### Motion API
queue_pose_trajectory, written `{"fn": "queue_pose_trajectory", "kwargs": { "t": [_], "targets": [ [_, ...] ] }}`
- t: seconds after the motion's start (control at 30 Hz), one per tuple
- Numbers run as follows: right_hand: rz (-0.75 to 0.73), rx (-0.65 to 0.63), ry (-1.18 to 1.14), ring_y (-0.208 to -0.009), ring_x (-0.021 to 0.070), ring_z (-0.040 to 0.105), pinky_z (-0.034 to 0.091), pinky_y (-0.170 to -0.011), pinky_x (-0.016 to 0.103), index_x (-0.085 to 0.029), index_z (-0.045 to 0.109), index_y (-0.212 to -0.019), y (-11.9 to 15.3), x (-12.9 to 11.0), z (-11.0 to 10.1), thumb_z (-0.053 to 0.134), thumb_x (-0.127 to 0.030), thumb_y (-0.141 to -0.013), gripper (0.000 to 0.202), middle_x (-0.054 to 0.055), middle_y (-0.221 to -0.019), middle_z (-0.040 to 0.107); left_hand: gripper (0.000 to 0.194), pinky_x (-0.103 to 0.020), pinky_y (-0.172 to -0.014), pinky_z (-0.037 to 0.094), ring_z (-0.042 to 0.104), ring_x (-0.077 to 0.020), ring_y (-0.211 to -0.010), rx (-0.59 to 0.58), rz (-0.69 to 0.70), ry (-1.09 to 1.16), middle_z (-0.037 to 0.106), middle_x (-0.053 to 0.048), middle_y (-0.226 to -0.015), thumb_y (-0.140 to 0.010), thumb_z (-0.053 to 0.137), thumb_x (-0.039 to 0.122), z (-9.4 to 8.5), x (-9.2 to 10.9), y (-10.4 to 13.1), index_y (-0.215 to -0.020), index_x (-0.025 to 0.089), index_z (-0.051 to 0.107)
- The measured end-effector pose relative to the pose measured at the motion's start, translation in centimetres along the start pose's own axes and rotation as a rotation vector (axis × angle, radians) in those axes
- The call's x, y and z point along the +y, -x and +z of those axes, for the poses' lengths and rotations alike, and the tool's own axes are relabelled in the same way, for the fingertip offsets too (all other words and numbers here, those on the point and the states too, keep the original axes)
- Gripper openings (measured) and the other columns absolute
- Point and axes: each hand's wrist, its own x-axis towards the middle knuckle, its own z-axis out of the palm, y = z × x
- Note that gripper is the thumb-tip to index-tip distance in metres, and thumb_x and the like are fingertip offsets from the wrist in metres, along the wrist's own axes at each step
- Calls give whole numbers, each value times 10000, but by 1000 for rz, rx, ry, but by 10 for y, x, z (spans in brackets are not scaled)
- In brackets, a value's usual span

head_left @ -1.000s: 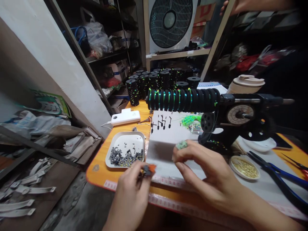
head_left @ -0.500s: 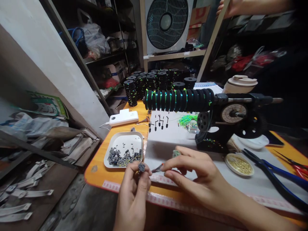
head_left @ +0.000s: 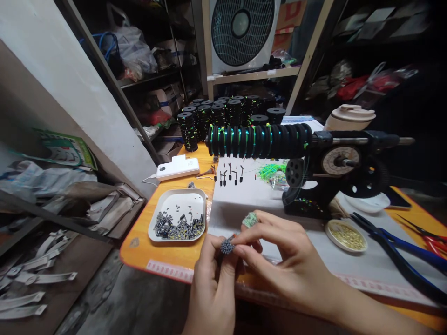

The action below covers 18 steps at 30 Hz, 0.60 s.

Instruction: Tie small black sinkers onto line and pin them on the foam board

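Note:
A round bundle of small grey-tipped pieces (head_left: 227, 246) is pinched between the thumb and fingers of my left hand (head_left: 214, 284). The thumb and forefinger of my right hand (head_left: 279, 251) meet at the bundle's right edge; anything tiny between these fingertips is too small to name. A green speckled clump (head_left: 250, 220) shows by the curled fingers of my right hand. To the left of my hands, a white square tray (head_left: 152, 223) holds many small dark cylindrical pieces (head_left: 179, 229).
A winding machine (head_left: 310, 186) carries a rod of black spools (head_left: 258, 141) above the white paper. Blue-handled pliers (head_left: 394, 256) and a dish of gold bits (head_left: 347, 236) lie right. Stacked black spools (head_left: 218, 116), a white power bank (head_left: 178, 168) and a fan (head_left: 241, 30) are farther back.
My left hand has moved right with the bundle, and the fingertips of my right hand now meet it. The other person's hand at the top right has left the view.

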Motion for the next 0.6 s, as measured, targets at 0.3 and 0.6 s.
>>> {"fn": "queue_pose_trajectory", "kwargs": {
  "t": [0.3,0.6],
  "targets": [
    [-54,-18,18,-663,134,524,414,-577,241,-142,724,-869,-1,6,-2,597,-116,-900,133,34,-701,574,192,-156,-577,404,488,-77,-610,47,116,144,551,34,-687,-923,613,331,-2,-6,-3,-779,209,574],
    [-113,-110,74,-761,143,549,451,-623,244,-138,715,-966,0,13,-5,556,-60,-912,185,61,-831,531,139,-234,-631,445,541,-130,-696,30,667,-234,555,17,-725,-967,490,138,-26,-11,-10,-933,242,575]
  ]
}}
